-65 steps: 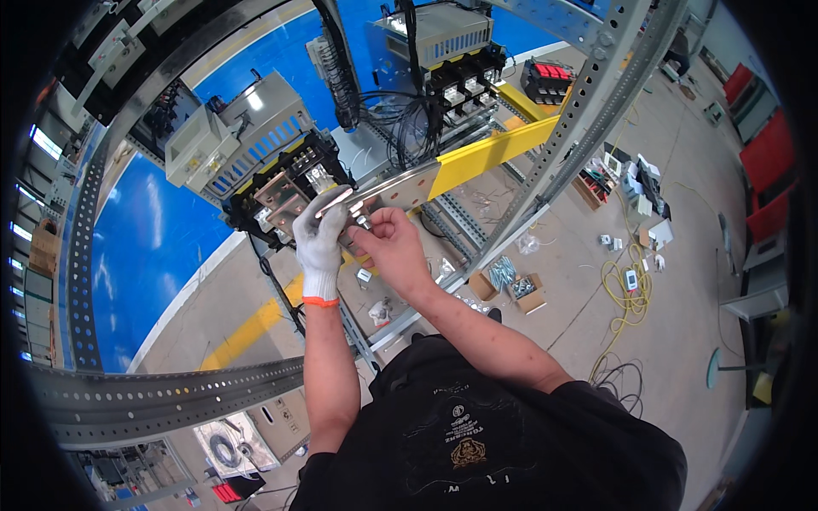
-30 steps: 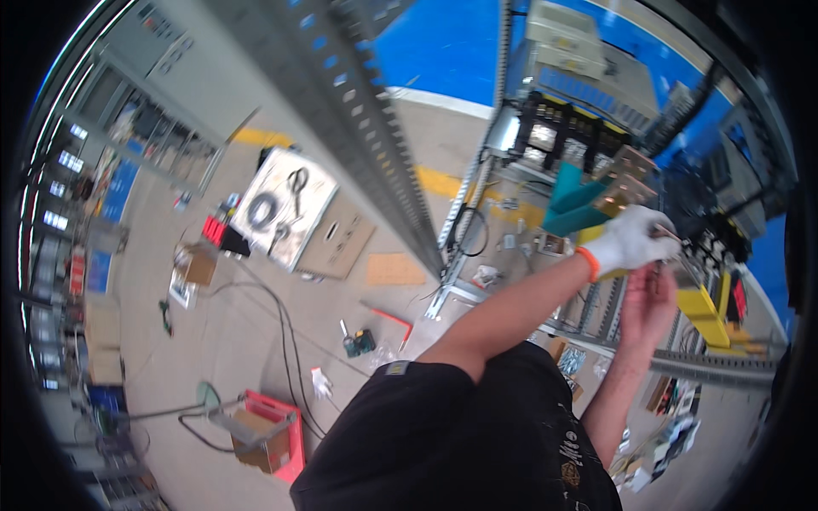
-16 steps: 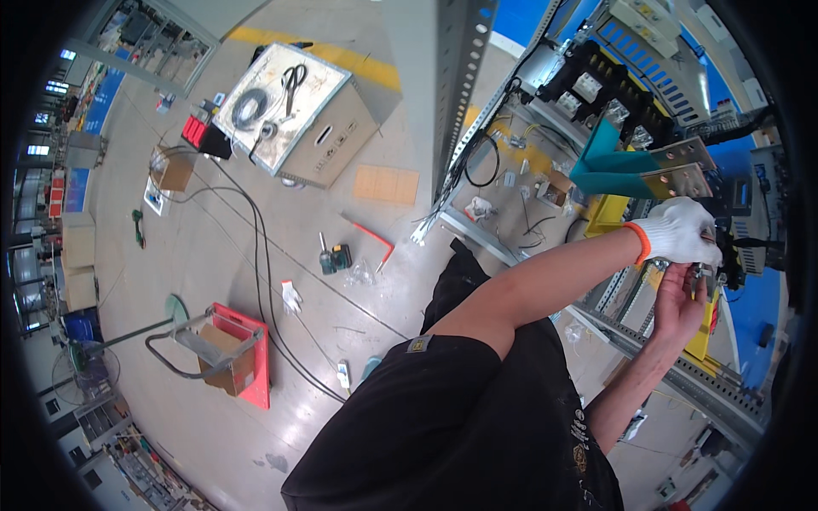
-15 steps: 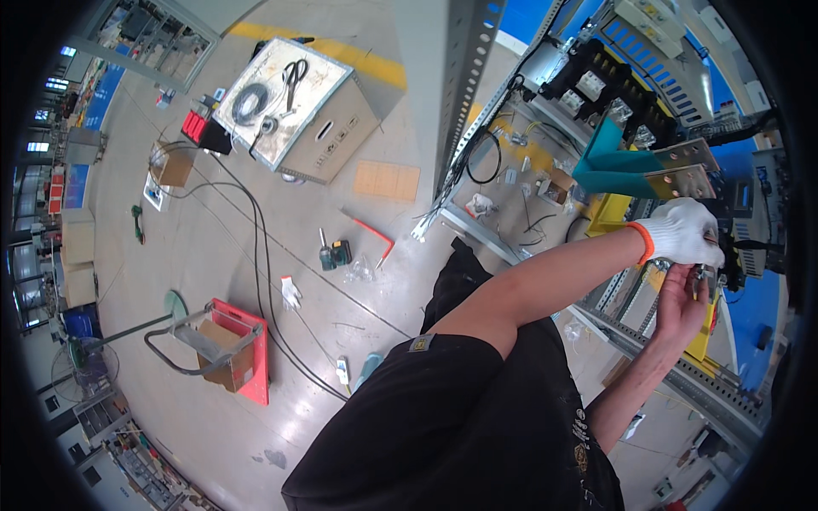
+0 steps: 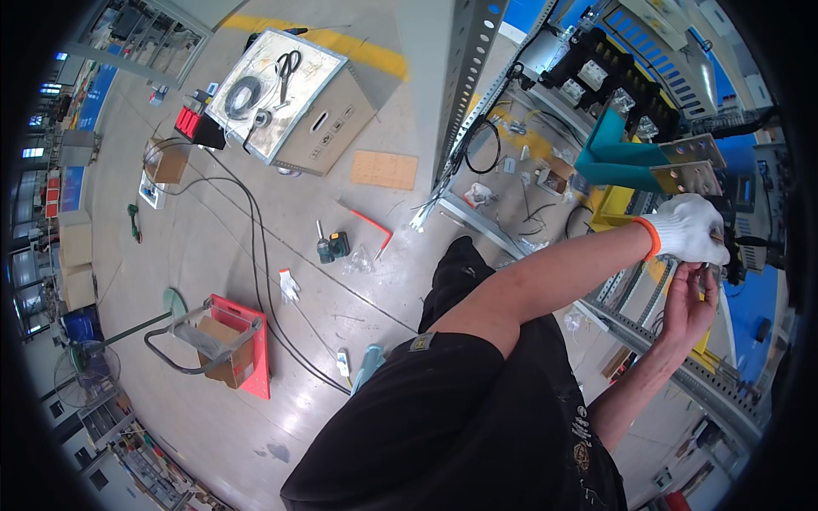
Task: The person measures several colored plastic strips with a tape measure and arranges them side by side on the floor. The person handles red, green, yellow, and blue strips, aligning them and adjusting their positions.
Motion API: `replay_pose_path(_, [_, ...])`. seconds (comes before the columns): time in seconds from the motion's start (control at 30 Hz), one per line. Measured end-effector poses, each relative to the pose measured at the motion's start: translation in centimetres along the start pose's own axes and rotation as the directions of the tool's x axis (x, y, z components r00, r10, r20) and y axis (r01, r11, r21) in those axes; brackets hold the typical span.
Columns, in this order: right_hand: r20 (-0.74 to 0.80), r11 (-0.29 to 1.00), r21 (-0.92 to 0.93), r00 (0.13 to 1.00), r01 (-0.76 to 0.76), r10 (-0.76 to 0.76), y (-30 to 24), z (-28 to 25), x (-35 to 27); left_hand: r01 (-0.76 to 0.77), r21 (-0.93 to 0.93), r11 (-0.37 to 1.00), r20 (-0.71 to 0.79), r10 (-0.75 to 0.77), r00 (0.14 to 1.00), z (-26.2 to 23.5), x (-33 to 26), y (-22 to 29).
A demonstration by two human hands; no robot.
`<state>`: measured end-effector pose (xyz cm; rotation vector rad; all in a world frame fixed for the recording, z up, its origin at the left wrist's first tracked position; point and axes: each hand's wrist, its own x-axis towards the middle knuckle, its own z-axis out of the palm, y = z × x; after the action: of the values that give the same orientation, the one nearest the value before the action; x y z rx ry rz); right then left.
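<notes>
My left hand (image 5: 688,228), in a white glove with an orange cuff, is closed around a dark fitting (image 5: 734,255) at the right edge of view. Just below it my bare right hand (image 5: 688,300) reaches up, its fingertips pinched at a small metal part under the glove; what that part is I cannot tell. Directly above the hands, a teal busbar (image 5: 618,157) ends in bare metal plates (image 5: 688,163) with holes. A yellow busbar (image 5: 607,220) lies behind my left forearm. Black switchgear blocks (image 5: 609,72) sit on the frame further up.
A perforated steel upright (image 5: 467,77) rises at centre top. On the floor stand a cardboard box (image 5: 290,98) with scissors and a cable coil on it, a red hand truck (image 5: 234,341) carrying a carton, a cordless drill (image 5: 332,247), a loose white glove (image 5: 288,285) and long black cables (image 5: 256,255).
The view has swung from the cabinet toward the floor, so both hands now sit at the right edge. They stay together at the busbar ends.
</notes>
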<state>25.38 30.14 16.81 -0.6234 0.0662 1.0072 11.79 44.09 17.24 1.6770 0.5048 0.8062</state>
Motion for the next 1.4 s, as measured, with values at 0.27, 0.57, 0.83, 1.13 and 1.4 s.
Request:
replay_pose_path(0.27, [0.045,0.995,0.086,0.998,-0.050,0.046,-0.6,-0.5,0.0,0.025,0.004,1.000,0.030,-0.025,0.999,-0.6,-0.2,0.6])
replay_pose_path(0.57, [0.060,0.996,0.083,0.998,-0.037,0.032,1.1,0.0,-1.5,0.020,0.039,0.999,0.021,-0.021,1.000,-0.3,0.1,0.5])
replay_pose_path(0.83, [-0.020,0.997,0.039,0.998,0.063,-0.062,3.8,3.2,-3.4,-0.025,-0.101,0.995,0.097,0.035,0.995,0.8,1.2,0.1])
replay_pose_path(1.13, [0.014,0.990,0.135,0.999,0.033,-0.035,4.4,3.4,-3.6,0.005,-0.273,0.962,0.154,0.038,0.987,1.1,1.4,-0.3])
replay_pose_path(1.4, [-0.095,0.979,0.185,0.993,0.091,-0.074,5.0,3.7,-3.8,-0.023,-0.329,0.944,0.183,0.087,0.979,1.2,1.4,-0.2])
